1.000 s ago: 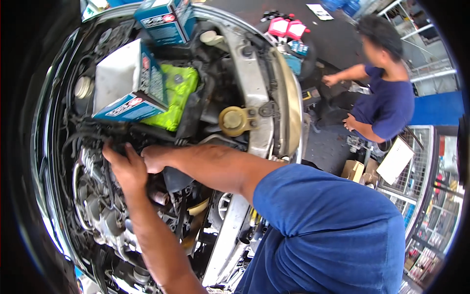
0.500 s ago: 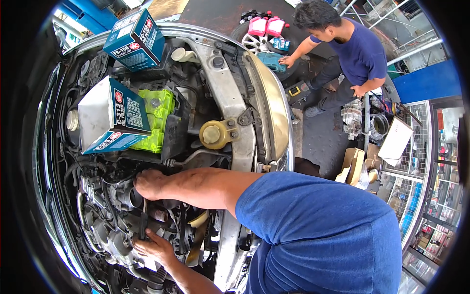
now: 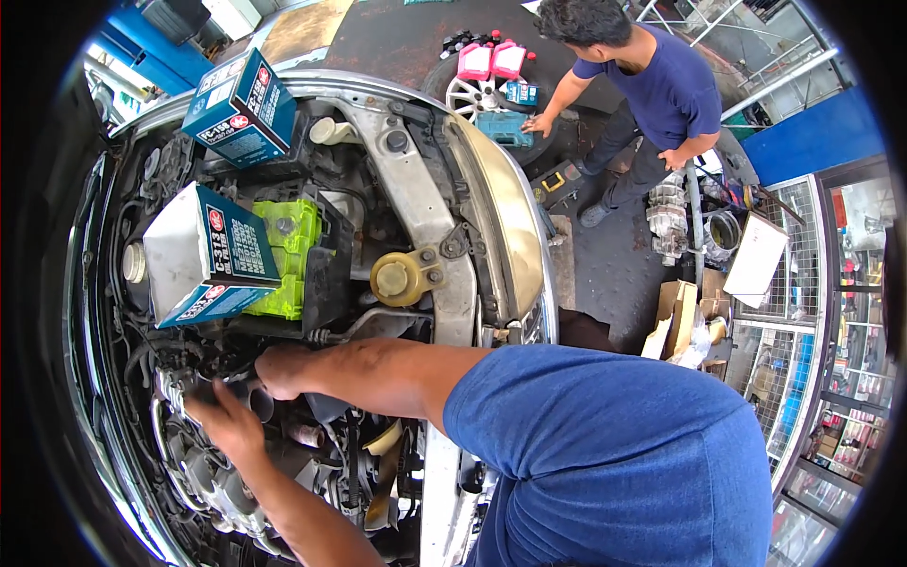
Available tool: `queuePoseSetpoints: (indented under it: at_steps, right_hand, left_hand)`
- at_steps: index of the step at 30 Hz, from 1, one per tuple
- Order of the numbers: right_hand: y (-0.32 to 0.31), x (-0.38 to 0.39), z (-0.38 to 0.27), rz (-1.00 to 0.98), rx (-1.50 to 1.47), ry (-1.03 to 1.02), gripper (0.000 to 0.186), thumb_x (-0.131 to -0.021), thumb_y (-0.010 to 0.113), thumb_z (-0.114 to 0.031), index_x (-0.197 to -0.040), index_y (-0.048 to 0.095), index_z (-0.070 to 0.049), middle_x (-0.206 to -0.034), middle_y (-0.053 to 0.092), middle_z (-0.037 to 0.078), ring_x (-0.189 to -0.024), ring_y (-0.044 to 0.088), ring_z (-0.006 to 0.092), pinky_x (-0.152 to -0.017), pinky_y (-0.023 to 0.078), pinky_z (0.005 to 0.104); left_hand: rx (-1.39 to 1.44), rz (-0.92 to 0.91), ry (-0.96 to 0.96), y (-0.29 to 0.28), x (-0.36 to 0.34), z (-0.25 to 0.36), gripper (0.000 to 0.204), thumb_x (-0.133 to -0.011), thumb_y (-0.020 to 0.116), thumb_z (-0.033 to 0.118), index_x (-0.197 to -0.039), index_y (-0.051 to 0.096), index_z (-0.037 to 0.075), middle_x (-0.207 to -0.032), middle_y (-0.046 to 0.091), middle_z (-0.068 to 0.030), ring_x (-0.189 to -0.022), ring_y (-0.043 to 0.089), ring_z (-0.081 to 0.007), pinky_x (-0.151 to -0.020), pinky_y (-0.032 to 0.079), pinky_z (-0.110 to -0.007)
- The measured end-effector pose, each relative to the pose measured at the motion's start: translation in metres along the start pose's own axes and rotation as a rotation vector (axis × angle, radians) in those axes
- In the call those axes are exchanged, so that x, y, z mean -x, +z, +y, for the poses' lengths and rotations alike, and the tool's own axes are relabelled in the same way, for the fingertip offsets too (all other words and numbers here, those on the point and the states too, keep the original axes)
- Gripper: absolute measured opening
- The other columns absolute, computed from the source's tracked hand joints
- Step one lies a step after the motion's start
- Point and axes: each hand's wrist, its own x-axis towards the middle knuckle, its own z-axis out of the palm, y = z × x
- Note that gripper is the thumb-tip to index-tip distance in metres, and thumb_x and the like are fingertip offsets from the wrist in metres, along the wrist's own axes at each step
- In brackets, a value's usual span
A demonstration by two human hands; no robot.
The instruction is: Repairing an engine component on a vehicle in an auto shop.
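My right hand (image 3: 280,371) reaches down beside a round metal pipe opening (image 3: 262,403) in the engine bay. It looks closed, but its fingertips and anything in them are hidden. To its lower left, my left hand (image 3: 230,427) is over the metal engine parts (image 3: 200,463), its thumb apart from the fingers. Motion smears those fingers, and no held thing shows. Beyond my right forearm, a blue and white oil filter box (image 3: 200,260) sits partly over a bright yellow-green cover (image 3: 288,248).
Another blue box (image 3: 241,111) stands at the far end of the bay. A yellowed fluid reservoir (image 3: 400,279) adjoins the metal front crossbar (image 3: 420,194). Outside, a co-worker (image 3: 652,94) bends toward a teal case (image 3: 504,129) by a wheel and pink bottles. Cardboard boxes (image 3: 673,319) lie at right.
My left hand has left the dark rod-like piece below my right hand and moved up and left onto the engine parts. My right hand stays beside the pipe. The whole view has shifted slightly.
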Motion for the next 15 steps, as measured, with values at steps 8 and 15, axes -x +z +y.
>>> queuePoseSetpoints:
  at_steps: [8,15]
  right_hand:
    - [0.012,0.002,0.001,0.226,0.438,-0.212,0.022,-0.086,0.051,-0.014,-0.094,0.069,-0.003,-0.094,0.07,0.014,-0.086,0.07,0.0291,-0.073,0.057,0.0411]
    - [-0.017,0.001,-0.031,-0.135,0.1,0.027,0.03,-0.078,0.063,-0.017,-0.1,0.071,0.001,-0.102,0.07,0.021,-0.097,0.068,0.0359,-0.08,0.056,0.048]
  left_hand:
    - [-0.661,0.048,-0.095,-0.02,0.145,-0.037,0.065,-0.095,0.058,0.041,-0.126,0.041,-0.013,-0.119,0.051,-0.0341,-0.111,0.053,-0.0456,-0.093,0.041,-0.052]
    - [-0.07,0.109,-0.154,-0.02,0.02,0.009,0.052,-0.093,0.062,0.023,-0.125,0.04,-0.012,-0.119,0.051,-0.0335,-0.114,0.051,-0.0463,-0.098,0.04,-0.051]
